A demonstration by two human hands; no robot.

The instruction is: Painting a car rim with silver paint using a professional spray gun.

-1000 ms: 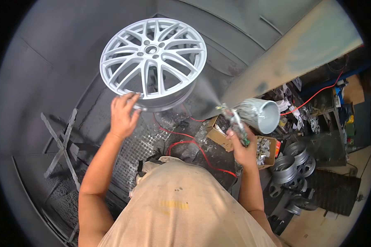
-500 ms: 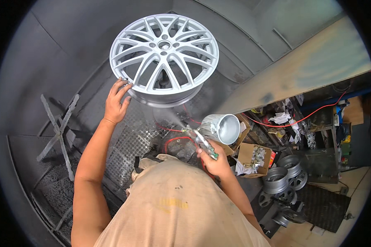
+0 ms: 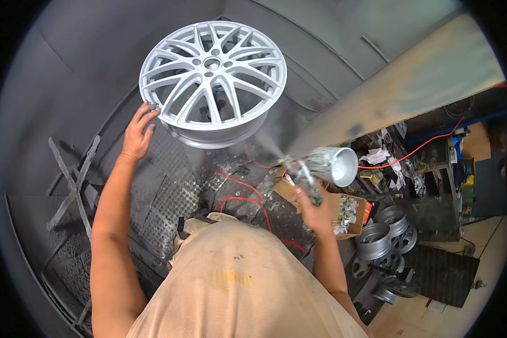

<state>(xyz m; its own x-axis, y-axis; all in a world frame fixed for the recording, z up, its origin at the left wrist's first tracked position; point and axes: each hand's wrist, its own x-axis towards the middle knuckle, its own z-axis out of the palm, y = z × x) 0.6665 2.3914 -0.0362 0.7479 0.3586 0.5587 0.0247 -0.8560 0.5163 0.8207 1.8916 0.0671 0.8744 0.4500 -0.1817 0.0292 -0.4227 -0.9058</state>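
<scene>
A silver-white multi-spoke wheel rim [image 3: 211,107] sits raised and face up ahead of me. My left hand [image 3: 138,135] is at its near left edge, fingers stretched out and fingertips at the lip; whether they press on it I cannot tell. My right hand [image 3: 316,213] is closed round the handle of a spray gun [image 3: 303,176], right of the rim and below it. A silver paint cup [image 3: 342,167] is fixed to the gun, its round end facing right. Pale mist leaves the nozzle toward the rim's lower right side.
A red hose [image 3: 248,199] lies across the dark, paint-spattered floor. On the left stands a grey cross-shaped stand [image 3: 78,185]. Cardboard boxes [image 3: 352,225], several more wheels [image 3: 373,241] and a cluttered shelf [image 3: 434,183] are at the right, beside a tan panel [image 3: 400,79].
The spray gun has swung right and slightly up, with its cup turned further right. The rim has turned slightly clockwise. My left hand stays at its edge.
</scene>
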